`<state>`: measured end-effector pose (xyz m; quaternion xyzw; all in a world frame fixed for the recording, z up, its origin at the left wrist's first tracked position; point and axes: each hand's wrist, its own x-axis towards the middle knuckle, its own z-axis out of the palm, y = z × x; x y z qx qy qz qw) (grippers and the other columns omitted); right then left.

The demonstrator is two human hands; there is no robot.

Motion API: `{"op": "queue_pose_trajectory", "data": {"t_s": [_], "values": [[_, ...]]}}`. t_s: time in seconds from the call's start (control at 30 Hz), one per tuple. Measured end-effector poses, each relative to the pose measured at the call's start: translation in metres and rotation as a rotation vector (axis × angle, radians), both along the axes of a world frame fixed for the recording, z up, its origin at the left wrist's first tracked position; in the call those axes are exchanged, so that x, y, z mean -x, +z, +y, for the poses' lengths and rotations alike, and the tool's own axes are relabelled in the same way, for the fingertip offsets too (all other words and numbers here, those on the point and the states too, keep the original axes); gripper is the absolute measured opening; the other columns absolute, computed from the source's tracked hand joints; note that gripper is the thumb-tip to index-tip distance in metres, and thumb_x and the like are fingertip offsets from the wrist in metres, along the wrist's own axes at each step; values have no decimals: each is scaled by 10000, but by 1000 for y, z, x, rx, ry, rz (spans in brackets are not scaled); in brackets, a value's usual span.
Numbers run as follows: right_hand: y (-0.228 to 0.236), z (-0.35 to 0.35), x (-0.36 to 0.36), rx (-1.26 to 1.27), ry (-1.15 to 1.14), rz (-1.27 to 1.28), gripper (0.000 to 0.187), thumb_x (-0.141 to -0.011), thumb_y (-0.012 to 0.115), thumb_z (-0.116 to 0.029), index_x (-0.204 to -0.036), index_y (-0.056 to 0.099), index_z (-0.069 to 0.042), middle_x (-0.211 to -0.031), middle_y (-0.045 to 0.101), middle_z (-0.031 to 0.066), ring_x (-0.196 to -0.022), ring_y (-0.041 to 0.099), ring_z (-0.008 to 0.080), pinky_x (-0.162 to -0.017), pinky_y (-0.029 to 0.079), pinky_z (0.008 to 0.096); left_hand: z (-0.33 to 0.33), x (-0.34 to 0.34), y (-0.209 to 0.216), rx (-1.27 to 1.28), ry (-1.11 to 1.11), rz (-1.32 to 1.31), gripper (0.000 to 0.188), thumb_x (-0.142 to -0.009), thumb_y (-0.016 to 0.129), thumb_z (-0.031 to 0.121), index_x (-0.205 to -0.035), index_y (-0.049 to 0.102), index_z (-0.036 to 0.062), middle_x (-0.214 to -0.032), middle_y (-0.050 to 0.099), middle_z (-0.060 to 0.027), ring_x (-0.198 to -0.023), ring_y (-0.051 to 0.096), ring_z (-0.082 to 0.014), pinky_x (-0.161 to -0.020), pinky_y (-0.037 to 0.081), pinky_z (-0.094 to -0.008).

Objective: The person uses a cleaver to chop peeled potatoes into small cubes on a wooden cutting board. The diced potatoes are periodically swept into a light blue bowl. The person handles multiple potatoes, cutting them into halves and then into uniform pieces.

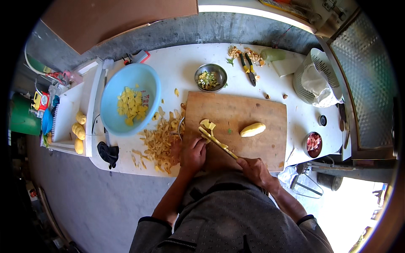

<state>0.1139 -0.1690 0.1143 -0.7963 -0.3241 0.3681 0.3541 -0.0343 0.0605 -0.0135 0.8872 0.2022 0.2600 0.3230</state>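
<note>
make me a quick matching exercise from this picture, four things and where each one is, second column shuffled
1. knife
2. whole peeled potato
3. pliers
4. potato peelings

A. heaped left of the wooden cutting board
B. gripped in the right hand
C. on the white table, beyond the board
D. on the board, right of the blade

Pairs: 1-B, 2-D, 3-C, 4-A

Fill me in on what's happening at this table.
A person's right hand grips a knife over a wooden cutting board. The left hand is close beside the blade, where cut yellow pieces lie; its exact hold is hard to make out. A whole peeled potato lies farther right on the board. To the left, a light-blue basin contains more cut pieces, and peelings are heaped on the table.
</note>
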Motion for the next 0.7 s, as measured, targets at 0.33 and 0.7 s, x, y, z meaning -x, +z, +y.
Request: {"op": "queue_pose_trajectory", "data": {"t_s": [0.33, 0.7], "values": [[16, -2, 1, 48, 58, -10, 377, -1157, 563, -322, -1240, 758, -10, -987, 750, 296, -934, 732, 486, -812, 575, 514, 1, -2, 3, 1, -12, -50, 178, -915, 741, 7, -1087, 784, 16, -1139, 737, -141, -1044, 712, -374, -884, 580, -456], [-9, 1, 1, -57, -6, -21, 343, -1146, 587, -280, -1179, 762, 13, -980, 750, 299, -909, 723, 493, -805, 552, 522, 1, -1, 0, -10, -20, -40, 174, -916, 738, 8, -1085, 771, 35, -1139, 722, -138, -1006, 714, -381, -838, 590, -455]]}}
